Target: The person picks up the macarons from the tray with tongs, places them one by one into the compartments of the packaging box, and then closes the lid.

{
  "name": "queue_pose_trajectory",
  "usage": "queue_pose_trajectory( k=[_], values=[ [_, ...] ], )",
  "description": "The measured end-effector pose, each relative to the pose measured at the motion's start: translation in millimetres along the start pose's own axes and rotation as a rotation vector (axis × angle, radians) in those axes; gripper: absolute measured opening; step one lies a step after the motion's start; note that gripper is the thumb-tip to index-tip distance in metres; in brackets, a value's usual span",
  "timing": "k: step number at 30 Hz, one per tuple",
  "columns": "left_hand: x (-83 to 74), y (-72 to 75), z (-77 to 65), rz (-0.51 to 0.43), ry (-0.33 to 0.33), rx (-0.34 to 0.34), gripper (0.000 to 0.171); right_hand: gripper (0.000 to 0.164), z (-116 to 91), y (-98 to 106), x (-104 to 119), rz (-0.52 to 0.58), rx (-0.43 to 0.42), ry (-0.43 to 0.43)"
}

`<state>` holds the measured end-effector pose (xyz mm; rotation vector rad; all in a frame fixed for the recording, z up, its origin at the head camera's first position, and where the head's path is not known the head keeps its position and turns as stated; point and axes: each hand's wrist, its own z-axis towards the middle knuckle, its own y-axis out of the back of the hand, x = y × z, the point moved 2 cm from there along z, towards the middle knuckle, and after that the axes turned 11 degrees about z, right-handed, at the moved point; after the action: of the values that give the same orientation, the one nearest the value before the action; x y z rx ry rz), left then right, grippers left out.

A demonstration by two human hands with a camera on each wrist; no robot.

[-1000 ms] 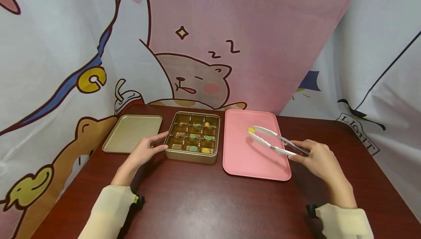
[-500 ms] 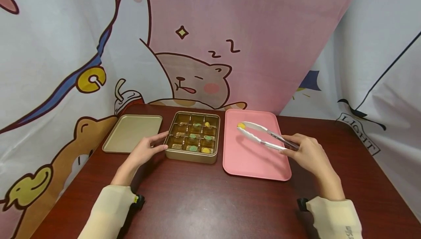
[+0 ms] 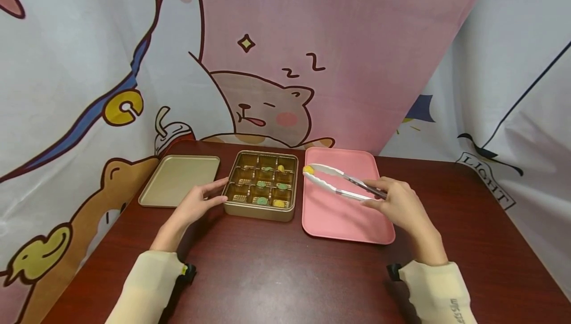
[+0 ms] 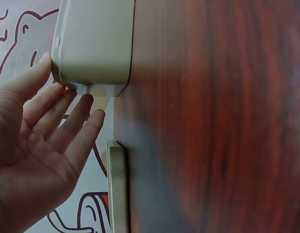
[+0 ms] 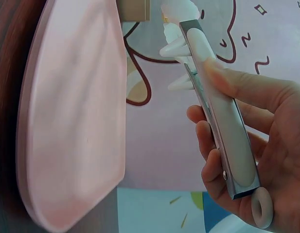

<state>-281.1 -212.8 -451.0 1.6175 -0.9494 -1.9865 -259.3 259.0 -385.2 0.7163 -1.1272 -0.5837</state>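
Note:
My left hand (image 3: 196,205) touches the left side of a gold tin box (image 3: 258,212) with its fingertips; in the left wrist view the fingers lie fairly straight at the box corner. A divided insert in the box has several small compartments, some with green or yellow pieces. My right hand (image 3: 401,202) grips metal tongs with white tips (image 3: 352,180) by the handle. Between the tips is a small round yellow piece (image 3: 309,170), above the left edge of a pink tray (image 3: 348,220). The right wrist view shows thumb and fingers around the tongs handle (image 5: 222,111).
A flat gold lid or tray (image 3: 178,180) lies left of the box. The dark red wooden table (image 3: 285,274) extends in front. A cartoon-printed cloth (image 3: 357,66) hangs behind and on both sides.
My right hand has moved left with the tongs and the yellow piece, from over the middle of the pink tray to its left edge. The left hand and box have stayed put.

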Motion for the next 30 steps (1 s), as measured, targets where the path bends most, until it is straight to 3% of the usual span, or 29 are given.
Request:
queue_pose_trajectory(
  k=[21,30],
  values=[
    [-1.4,2.0,0.3,0.013,-0.01,0.003,0.055,0.046,18.6,-41.6,43.7,0.065,0.062,0.138],
    [1.4,0.1,2.1,0.009,0.004,0.005,0.055,0.048,25.3,-65.3,69.6,0.041,0.079,0.258]
  ],
)
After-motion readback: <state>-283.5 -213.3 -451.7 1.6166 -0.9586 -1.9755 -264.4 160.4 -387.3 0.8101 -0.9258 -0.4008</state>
